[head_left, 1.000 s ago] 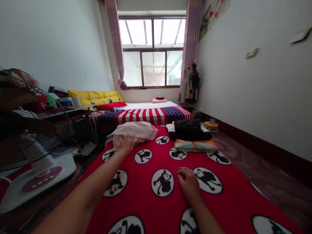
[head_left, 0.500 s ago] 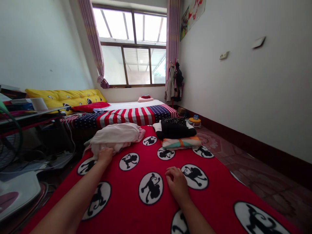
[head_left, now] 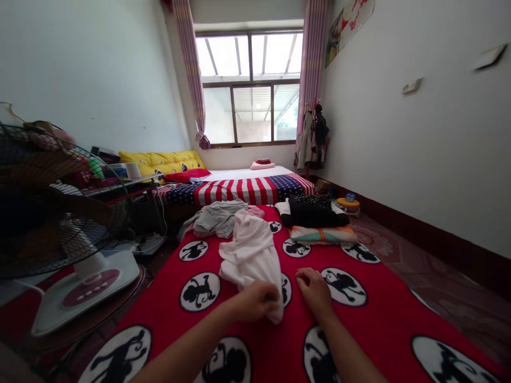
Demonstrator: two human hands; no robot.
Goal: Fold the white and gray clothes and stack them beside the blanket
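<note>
**White garment bunched in my left hand**

My left hand [head_left: 255, 301] is clamped on the near end of the white garment [head_left: 250, 260], which lies across the red monkey-print blanket [head_left: 383, 314]. My right hand [head_left: 315, 291], apart from it, rests curled on the blanket just to the right. Farther off lie a rumpled grey garment [head_left: 217, 219] and folded black clothes [head_left: 317, 214].

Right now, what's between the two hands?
In the head view: the lower end of the white cloth gathered in the left hand, then a strip of red monkey-print blanket, up to the right hand.
</note>
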